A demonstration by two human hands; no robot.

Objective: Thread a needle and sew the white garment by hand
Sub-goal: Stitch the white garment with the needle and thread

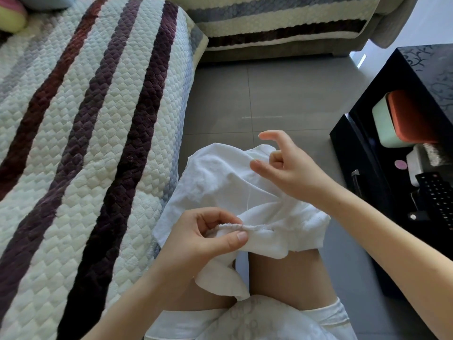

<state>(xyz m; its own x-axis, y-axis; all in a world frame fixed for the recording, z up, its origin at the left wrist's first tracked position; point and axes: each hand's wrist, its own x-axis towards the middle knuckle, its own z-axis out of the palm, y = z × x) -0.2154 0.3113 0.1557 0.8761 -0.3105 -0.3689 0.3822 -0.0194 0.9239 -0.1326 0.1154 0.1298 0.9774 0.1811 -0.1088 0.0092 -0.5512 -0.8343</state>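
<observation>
The white garment (pixel 220 177) lies bunched over my lap. My left hand (pixel 208 239) pinches its gathered, frayed edge between thumb and forefinger. My right hand (pixel 286 168) is raised just above the cloth, with the index finger lifted and the other fingers curled in toward the thumb. A thin white thread (pixel 248 200) runs taut from the pinched edge up to that hand. The needle itself is too small to make out.
A quilted, striped sofa cover (pixel 85 143) fills the left side, and another sofa (pixel 282 25) stands at the back. A black cabinet (pixel 367 148) at the right holds an orange and green box (pixel 402 119) and a remote (pixel 436 200). Grey tiled floor (pixel 257 94) lies ahead.
</observation>
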